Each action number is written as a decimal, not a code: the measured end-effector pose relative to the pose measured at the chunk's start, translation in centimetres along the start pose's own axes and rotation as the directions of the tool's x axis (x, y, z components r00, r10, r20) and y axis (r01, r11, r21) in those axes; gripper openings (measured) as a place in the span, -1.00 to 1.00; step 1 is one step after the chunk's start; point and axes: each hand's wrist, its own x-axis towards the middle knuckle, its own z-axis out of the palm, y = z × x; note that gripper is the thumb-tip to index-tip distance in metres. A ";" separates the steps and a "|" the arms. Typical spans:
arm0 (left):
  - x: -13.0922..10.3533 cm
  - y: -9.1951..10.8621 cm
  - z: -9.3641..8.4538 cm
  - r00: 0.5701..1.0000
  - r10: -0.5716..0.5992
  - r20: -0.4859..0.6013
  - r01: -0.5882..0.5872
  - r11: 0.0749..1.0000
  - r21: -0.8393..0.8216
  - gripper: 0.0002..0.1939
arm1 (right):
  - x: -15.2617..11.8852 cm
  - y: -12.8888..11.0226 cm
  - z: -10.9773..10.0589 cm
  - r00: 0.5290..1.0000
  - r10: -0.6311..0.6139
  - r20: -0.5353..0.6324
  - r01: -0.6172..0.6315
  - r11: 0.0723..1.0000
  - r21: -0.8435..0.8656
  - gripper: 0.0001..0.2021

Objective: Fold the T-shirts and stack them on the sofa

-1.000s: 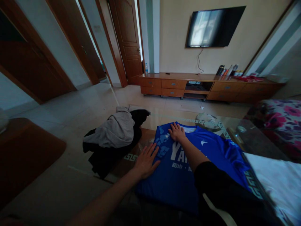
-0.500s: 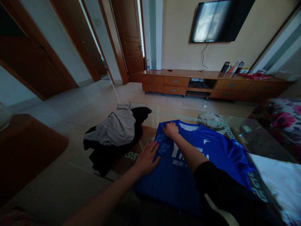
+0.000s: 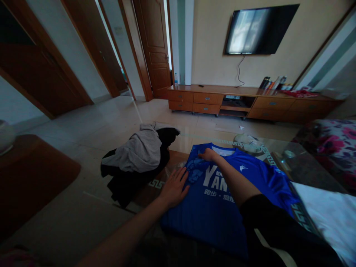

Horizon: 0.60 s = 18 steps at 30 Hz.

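A bright blue sports jersey [image 3: 217, 207] with white lettering lies flat on a glass-topped table [image 3: 300, 167]. My left hand [image 3: 174, 187] rests flat, fingers spread, on the jersey's left edge. My right hand [image 3: 208, 154] reaches across to the shoulder near the white collar and seems to pinch the cloth there; its fingers are partly hidden. My right forearm lies over the lettering.
A heap of grey and black clothes [image 3: 139, 155] sits on the table's left end. White cloth [image 3: 328, 211] lies at the right. A flowered cushion [image 3: 333, 144] is beyond it. A wooden TV cabinet [image 3: 250, 102] and wall television [image 3: 258, 29] stand across the tiled floor.
My right hand slid from flat on the jersey's upper chest up toward the collar and shoulder, its fingers curling onto the cloth. My left hand stayed in place.
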 end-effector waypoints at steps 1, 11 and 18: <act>0.0 0.0 -0.1 1.000 0.002 -0.006 -0.002 1.000 -0.004 -0.39 | -0.1 0.1 0.0 0.999 -0.002 0.037 0.002 1.000 0.000 -0.59; 0.1 0.4 -0.4 0.995 0.040 -0.088 -0.047 0.995 -0.084 -0.60 | 0.1 0.7 0.8 0.997 0.007 0.070 -0.006 1.000 -0.020 -0.55; -0.1 0.8 -1.4 0.998 0.055 -0.045 -0.056 0.998 -0.020 -0.64 | 0.2 0.9 1.3 1.000 0.011 0.016 -0.010 0.999 -0.039 -0.50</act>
